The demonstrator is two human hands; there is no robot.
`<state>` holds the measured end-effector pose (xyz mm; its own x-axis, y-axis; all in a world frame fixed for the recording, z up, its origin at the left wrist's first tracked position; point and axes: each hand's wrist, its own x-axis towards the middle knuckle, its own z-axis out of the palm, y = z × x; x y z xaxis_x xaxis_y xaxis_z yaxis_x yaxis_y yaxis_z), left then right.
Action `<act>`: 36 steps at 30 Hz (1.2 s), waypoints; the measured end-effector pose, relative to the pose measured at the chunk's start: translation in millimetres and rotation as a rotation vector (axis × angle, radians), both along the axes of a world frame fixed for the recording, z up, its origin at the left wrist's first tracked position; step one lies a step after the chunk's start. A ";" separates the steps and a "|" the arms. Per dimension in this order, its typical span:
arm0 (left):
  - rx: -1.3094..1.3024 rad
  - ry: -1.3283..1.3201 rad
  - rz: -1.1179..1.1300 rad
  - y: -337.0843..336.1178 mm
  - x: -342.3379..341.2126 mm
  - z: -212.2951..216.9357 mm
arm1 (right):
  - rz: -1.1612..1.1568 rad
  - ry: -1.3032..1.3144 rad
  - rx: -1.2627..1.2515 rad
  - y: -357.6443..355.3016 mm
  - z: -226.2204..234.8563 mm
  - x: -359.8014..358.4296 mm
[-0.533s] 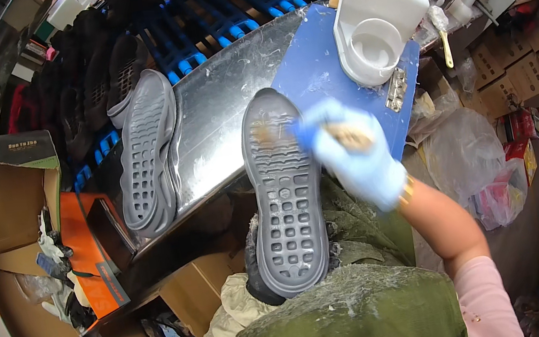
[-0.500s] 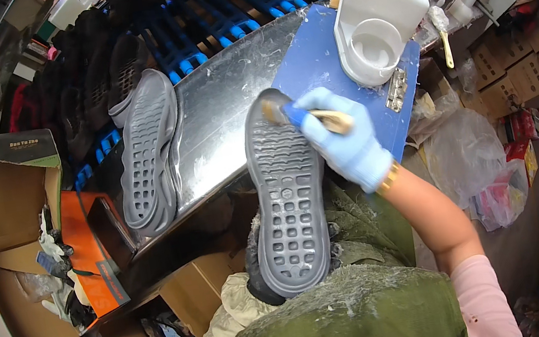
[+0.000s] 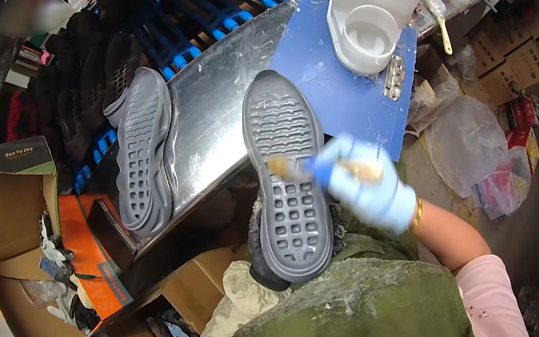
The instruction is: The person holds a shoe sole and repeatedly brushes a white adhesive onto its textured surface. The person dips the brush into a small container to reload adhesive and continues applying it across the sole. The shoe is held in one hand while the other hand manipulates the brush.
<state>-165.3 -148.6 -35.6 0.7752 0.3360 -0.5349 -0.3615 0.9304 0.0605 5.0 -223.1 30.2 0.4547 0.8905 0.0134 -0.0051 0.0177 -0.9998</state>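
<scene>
A grey shoe sole (image 3: 290,186) faces up in front of me, ridged at its far half and studded with square hollows at its near half. Dark fuzzy material (image 3: 260,254) shows behind its left edge. My right hand (image 3: 371,187), in a light blue glove and blurred by motion, is closed around a brush (image 3: 316,170) with a blue band. The bristles lie over the middle of the sole. My left hand is hidden; a cream sleeve (image 3: 243,289) runs up to the sole's lower left. A second grey sole (image 3: 144,153) rests at the metal bench's left.
A white dispenser with a round cup (image 3: 372,36) stands on a blue board (image 3: 314,48) atop the metal bench (image 3: 206,122). Another brush (image 3: 441,25) lies at the far right. Open cardboard (image 3: 6,196) and orange boxes (image 3: 84,247) sit left. Plastic bags (image 3: 467,144) are at right.
My right hand has drawn the brush from the sole's far end toward me, to its middle. The sole stays in place apart from a slight shift of the whole view.
</scene>
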 end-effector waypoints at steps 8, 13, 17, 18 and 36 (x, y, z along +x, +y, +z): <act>-0.056 -0.149 -0.029 5.7 7.5 -49.2 | -0.198 0.155 -0.100 10.6 20.5 8.5; -0.087 0.135 0.753 -7.9 27.0 -129.6 | -0.004 0.231 0.070 -5.8 21.8 -20.7; 0.185 0.410 -0.034 -3.6 46.0 39.7 | 0.043 -0.162 0.162 -16.2 4.8 -13.9; 0.126 0.252 -0.038 -0.1 38.7 25.6 | 0.161 -0.461 0.235 -20.3 12.3 -18.2; -0.133 -0.486 -0.159 25.8 36.6 -27.2 | -0.459 0.434 0.214 -12.8 -4.7 178.7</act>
<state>-128.7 -122.8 -62.8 0.9803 0.1478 -0.1313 -0.1724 0.9642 -0.2014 183.7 -235.9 25.5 0.7909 0.6035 -0.1010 -0.3509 0.3120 -0.8829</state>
